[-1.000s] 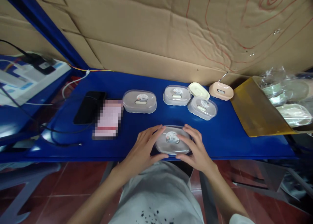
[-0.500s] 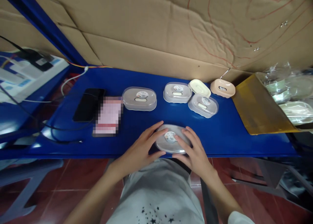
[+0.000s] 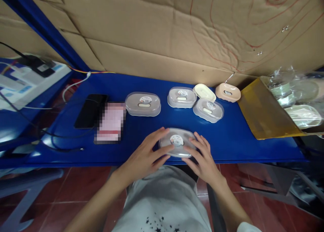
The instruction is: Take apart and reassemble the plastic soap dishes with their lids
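Close to the table's front edge is an oval soap box (image 3: 179,148) with a clear lid and a round white label. My left hand (image 3: 146,156) holds its left side, the index finger resting on the lid. From the other side my right hand (image 3: 205,159) grips it, fingers curved over the lid and thumb at the near edge. Beyond my hands stand similar lidded soap boxes: one on the left (image 3: 143,104), one in the middle (image 3: 181,97) and one on the right (image 3: 209,110). What lies under the lid between my hands is partly hidden.
A cream soap dish (image 3: 204,92) and a peach soap dish (image 3: 228,92) sit by the cardboard wall (image 3: 141,33). On the right, an open carton (image 3: 265,114) holds several plastic-wrapped pieces. Left are a black phone (image 3: 89,111), a blurred-out screen (image 3: 111,122), cables and a power strip (image 3: 32,82).
My left index finger has moved down from the label's top to its lower edge. The fingers of my right hand have shifted slightly right on the lid. The view has tilted slightly.
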The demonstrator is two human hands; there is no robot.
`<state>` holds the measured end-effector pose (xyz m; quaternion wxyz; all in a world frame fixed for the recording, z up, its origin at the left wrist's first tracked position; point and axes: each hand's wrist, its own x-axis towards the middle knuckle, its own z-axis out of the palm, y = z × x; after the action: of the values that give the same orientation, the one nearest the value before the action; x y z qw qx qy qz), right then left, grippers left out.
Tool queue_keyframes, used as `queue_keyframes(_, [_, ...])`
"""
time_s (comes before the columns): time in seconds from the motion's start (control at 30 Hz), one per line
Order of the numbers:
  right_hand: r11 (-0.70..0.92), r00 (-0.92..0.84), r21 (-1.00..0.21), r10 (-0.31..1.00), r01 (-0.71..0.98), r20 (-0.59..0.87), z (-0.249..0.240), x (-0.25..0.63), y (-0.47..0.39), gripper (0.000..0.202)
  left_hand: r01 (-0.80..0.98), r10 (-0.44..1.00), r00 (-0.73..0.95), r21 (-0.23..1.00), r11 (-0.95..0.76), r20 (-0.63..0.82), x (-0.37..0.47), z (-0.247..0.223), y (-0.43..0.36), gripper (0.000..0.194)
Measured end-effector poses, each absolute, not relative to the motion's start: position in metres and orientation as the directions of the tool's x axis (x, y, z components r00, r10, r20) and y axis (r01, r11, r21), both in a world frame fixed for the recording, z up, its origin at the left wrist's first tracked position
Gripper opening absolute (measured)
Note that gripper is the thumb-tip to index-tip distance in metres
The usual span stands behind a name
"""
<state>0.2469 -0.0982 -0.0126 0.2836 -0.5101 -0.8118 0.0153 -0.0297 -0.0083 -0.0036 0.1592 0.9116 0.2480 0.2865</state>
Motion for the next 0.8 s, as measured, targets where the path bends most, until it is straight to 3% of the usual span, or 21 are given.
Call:
queue_keyframes(0.13, [0.487, -0.370, -0.245, 0.838, 0.838, 0.400, -0.010, 0.245, -0.087, 0.045, 0.354, 0.417, 0.751, 0.222, -0.909, 0.511, -0.022, 0.003, 0.001, 0.018])
queue_keyframes(0.3, [0.507, -0.387, -0.348, 0.848, 0.788, 0.361, 0.005, 0.267, -0.075, 0.055, 0.454, 0.425, 0.751, 0.072, -0.888, 0.506, -0.012, 0.008, 0.015, 0.023])
queue_keyframes(0.37, [0.456, -0.265, -0.399, 0.854, 0.796, 0.447, 0.017, 0.298, -0.061, 0.053, 0.524, 0.472, 0.706, 0.059, -0.850, 0.529, -0.008, 0.008, 0.014, 0.034])
queue_keyframes(0.47, [0.288, 0.080, -0.495, 0.798, 0.820, 0.597, 0.033, 0.358, -0.013, 0.039, 0.508, 0.466, 0.720, 0.067, -0.859, 0.513, 0.001, 0.008, 0.008, 0.042])
queue_keyframes(0.5, [0.226, 0.136, -0.531, 0.819, 0.817, 0.557, 0.036, 0.377, 0.009, 0.038, 0.484, 0.450, 0.746, 0.065, -0.873, 0.491, 0.005, 0.009, 0.007, 0.041])
queue_keyframes(0.63, [0.166, -0.004, -0.581, 0.963, 0.797, 0.270, 0.033, 0.422, 0.092, 0.034, 0.556, 0.525, 0.751, 0.046, -0.830, 0.401, 0.022, 0.012, 0.013, 0.040])
queue_keyframes(0.8, [0.147, -0.039, -0.605, 0.982, 0.782, 0.187, 0.017, 0.440, 0.089, 0.032, 0.655, 0.625, 0.687, 0.057, -0.753, 0.371, 0.020, 0.009, 0.011, 0.062])
